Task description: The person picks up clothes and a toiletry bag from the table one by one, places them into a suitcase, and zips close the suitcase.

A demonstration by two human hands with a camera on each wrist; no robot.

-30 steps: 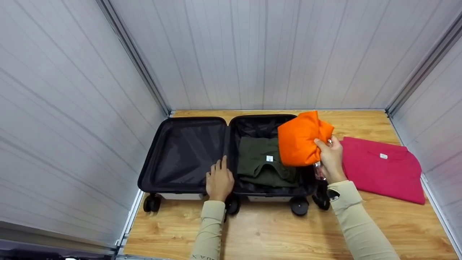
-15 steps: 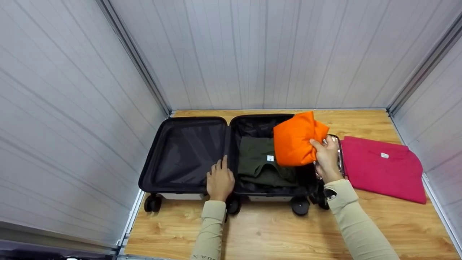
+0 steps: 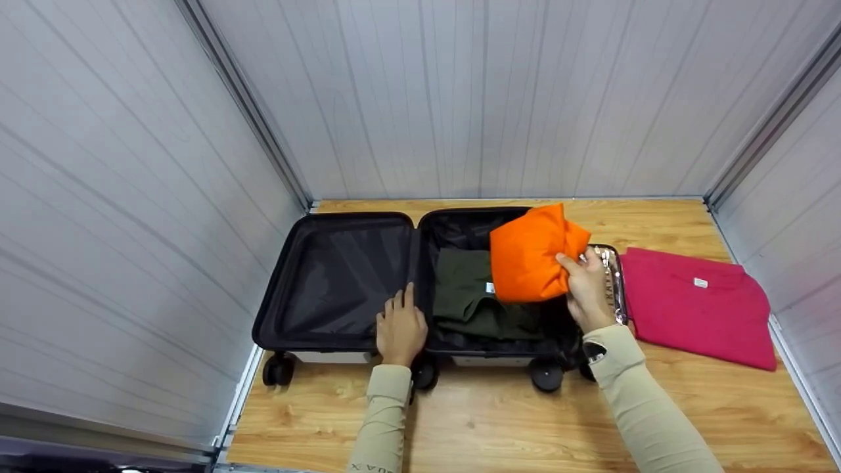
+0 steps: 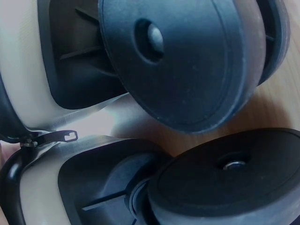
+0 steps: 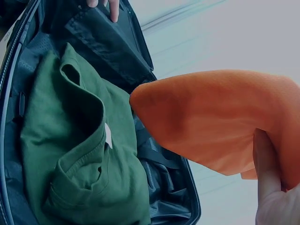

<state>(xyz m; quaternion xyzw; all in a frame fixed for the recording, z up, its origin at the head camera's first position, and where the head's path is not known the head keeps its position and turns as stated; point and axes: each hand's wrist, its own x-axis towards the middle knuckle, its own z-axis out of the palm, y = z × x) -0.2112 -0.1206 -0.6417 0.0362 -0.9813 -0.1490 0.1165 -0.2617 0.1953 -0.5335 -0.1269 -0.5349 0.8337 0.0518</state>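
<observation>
An unfolded suitcase (image 3: 328, 348) lies on the floor in the head view. In its right half is a folded dark green shirt (image 3: 460, 289) with a white label, also seen in the right wrist view. My right hand (image 3: 587, 289) pinches a folded orange cloth garment (image 3: 529, 256) by its right side, thumb in front, and holds it above the suitcase's right half; its exact kind is unclear. My left hand (image 3: 401, 332) rests on the suitcase's middle seam with fingers extended. In the left wrist view, suitcase wheels (image 4: 183, 65) and a zipper pull (image 4: 56, 137) show, but barely any hand.
A folded pink shirt (image 3: 700, 309) lies on the wooden floor (image 3: 493, 427) at the right. Between it and the suitcase stands a shiny, black-edged case (image 3: 616, 282), partly hidden by my right hand. Pale panel walls (image 3: 460, 98) enclose the back and both sides.
My right hand has moved slightly left with the orange garment, which covers more of the green shirt. More of the shiny case shows behind it. My left hand has stayed in place.
</observation>
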